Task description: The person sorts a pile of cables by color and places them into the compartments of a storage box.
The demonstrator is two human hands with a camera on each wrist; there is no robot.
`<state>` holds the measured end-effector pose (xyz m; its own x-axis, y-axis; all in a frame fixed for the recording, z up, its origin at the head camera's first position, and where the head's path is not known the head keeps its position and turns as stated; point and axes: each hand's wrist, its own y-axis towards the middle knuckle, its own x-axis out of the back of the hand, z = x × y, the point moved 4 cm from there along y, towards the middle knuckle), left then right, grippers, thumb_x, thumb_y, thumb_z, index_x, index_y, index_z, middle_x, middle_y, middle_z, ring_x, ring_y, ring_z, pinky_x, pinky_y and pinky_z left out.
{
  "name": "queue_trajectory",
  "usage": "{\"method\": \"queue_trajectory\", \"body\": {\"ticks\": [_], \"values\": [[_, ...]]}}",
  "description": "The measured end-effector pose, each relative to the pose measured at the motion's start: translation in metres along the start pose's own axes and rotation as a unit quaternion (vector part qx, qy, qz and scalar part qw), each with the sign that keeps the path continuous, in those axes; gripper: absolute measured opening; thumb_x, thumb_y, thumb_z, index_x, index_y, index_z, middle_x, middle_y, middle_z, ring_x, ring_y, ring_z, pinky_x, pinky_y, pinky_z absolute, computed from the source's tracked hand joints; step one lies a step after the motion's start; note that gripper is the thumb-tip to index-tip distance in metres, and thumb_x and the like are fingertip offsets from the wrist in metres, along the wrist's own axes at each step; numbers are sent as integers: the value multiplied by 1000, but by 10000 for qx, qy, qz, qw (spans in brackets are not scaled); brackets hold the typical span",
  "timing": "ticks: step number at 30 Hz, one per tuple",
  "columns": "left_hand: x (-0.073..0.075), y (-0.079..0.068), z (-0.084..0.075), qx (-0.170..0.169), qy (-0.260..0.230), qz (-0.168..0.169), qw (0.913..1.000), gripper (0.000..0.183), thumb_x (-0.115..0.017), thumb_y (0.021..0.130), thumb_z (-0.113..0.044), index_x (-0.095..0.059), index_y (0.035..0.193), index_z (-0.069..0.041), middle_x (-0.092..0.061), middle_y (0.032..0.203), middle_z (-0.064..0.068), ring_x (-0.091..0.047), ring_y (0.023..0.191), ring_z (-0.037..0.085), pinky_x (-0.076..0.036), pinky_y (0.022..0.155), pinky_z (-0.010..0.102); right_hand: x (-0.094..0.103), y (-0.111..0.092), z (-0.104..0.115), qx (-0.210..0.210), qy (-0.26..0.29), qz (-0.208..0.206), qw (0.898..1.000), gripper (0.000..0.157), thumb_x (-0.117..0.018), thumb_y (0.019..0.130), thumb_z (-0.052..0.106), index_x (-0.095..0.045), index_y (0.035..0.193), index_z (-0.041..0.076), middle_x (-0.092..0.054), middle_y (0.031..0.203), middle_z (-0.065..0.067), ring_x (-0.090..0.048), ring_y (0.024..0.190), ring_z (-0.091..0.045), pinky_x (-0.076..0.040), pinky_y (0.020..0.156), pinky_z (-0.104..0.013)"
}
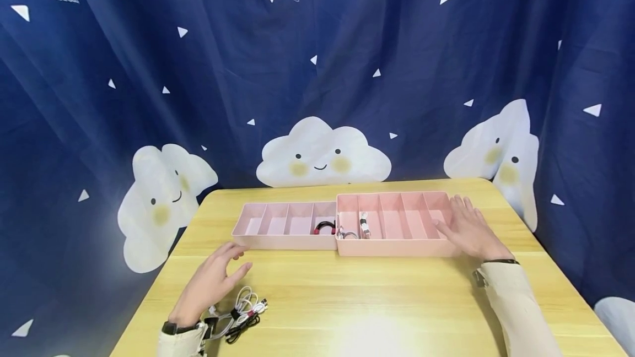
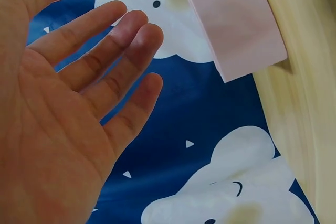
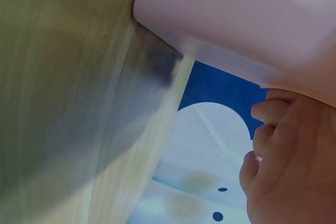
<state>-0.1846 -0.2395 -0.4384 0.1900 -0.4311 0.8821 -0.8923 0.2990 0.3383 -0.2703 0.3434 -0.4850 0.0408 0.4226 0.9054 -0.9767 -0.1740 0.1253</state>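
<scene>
Side by side on the table stand two divided organizer boxes, a pale pink box (image 1: 288, 242) on the left and a deeper pink box (image 1: 392, 248) on the right. At the right box's right end is my right hand (image 1: 471, 229), fingers extended along the end wall and thumb over the rim. In the right wrist view, the right hand (image 3: 289, 145) is against the box's wall (image 3: 236, 19). My left hand (image 1: 210, 280) is spread in the air near the left box's front corner and holds nothing; its palm (image 2: 58, 124) shows in the left wrist view.
Below my left hand lies a pile of white, grey and black cables (image 1: 243, 310). A black cable with red ends (image 1: 324, 226) sits in the left box. The right box holds a grey cable (image 1: 349, 234) and a white tied cable (image 1: 364, 225). A blue curtain (image 1: 317, 87) hangs behind the table.
</scene>
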Motion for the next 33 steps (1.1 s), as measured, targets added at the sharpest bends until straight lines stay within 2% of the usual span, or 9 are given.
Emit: {"method": "queue_trajectory", "body": {"ticks": [10,15,24,28,33], "values": [[-2,1,1,-101,22,56,9999,38,-75,95,-27,-71,126,-5,-70,117,4,-68,104,22,-58,90,48,5,-2,-7,-84,-13,34,10000,96,-44,106,57,-9,159,-14,-6,164,-42,-1,153,-61,-11,119,-76],[-8,-4,6,107,95,263,9996,38,-75,95,-28,-71,126,-7,-70,120,5,-68,112,26,-55,97,50,6,-4,-10,-83,-24,14,10000,95,-44,106,56,-11,159,-15,-9,163,-43,-4,152,-63,-11,118,-77],[-18,-14,19,566,74,734,9957,41,-73,96,-28,-69,129,-4,-70,126,11,-66,120,34,-53,102,55,1,-5,-9,-74,48,12,10000,95,-46,105,56,-12,159,-14,-10,164,-43,-3,153,-62,-12,118,-77],[-22,-18,24,741,36,992,9923,43,-71,97,-31,-68,130,-2,-69,126,13,-65,118,35,-53,100,55,2,-3,-5,15,72,-44,10000,92,-47,105,54,-14,160,-12,-11,164,-42,-5,152,-62,-13,118,-77],[-27,-26,28,952,-25,1301,9869,49,-72,96,-38,-67,130,-3,-69,122,12,-66,113,29,-55,94,51,2,0,0,23,91,-19,10000,93,-47,105,55,-14,160,-12,-12,164,-41,-5,153,-62,-13,118,-77]]}}
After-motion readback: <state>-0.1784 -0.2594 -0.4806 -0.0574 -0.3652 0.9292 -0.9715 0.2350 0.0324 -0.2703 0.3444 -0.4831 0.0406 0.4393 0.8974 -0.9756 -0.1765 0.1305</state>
